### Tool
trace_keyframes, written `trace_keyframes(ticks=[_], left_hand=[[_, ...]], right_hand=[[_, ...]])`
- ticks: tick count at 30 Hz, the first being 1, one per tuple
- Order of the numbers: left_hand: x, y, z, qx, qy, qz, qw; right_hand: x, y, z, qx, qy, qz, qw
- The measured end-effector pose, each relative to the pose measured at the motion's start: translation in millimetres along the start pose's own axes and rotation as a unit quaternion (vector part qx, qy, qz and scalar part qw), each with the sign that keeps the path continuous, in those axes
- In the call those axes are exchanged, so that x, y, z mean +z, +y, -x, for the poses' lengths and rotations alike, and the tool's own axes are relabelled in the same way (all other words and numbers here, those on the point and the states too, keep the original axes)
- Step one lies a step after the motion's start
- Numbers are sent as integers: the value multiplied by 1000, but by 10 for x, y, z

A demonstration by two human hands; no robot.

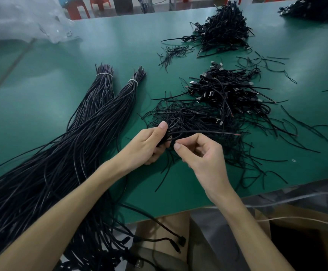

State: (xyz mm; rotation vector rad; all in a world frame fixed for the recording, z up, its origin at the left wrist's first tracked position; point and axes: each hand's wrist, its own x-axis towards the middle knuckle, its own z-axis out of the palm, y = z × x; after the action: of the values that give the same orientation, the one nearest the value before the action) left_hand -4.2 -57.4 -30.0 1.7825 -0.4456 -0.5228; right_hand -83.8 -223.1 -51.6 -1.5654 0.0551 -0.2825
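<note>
My left hand [151, 143] curls round a small bunch [163, 141] of thin black cables, thumb laid on top. My right hand [200, 153] pinches 1 of them between thumb and forefinger, just beside the left. That single cable [204, 131] runs off to the right of my fingers and ends in a bare reddish tip. Straight beyond my fingertips, touching them, lies the loose tangle [198, 114] of the same cables, and behind it a heap of plugged leads [227, 89] with metal connectors showing. Stray ends spread to the right of and below my right hand. To the left of my left hand, 2 tied bundles [100, 106] stretch away, each with a pale band near its far end, and their tails pass under my left forearm and over the near edge. Well beyond, another dark pile [223, 30] sits. Far to the left is a clear plastic bag [22, 18]; I cannot tell what it holds. Below my right wrist, past the table [51, 79] edge, stands a cardboard box [288, 222] with a dark inside I cannot read. Bare green surface lies left of the bundles.
</note>
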Motion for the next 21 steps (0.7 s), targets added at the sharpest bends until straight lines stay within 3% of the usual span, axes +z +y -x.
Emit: trace_keyframes(ticks=[9,14,21], left_hand=[[-19,51,28,58,-10,2,998],[5,33,51,43,-66,-10,997],[2,45,65,43,-90,44,994]], right_hand=[[-8,-40,-21,6,-38,-35,999],[-21,-88,-42,-28,-124,-19,992],[13,-42,-38,-30,-80,0,996]])
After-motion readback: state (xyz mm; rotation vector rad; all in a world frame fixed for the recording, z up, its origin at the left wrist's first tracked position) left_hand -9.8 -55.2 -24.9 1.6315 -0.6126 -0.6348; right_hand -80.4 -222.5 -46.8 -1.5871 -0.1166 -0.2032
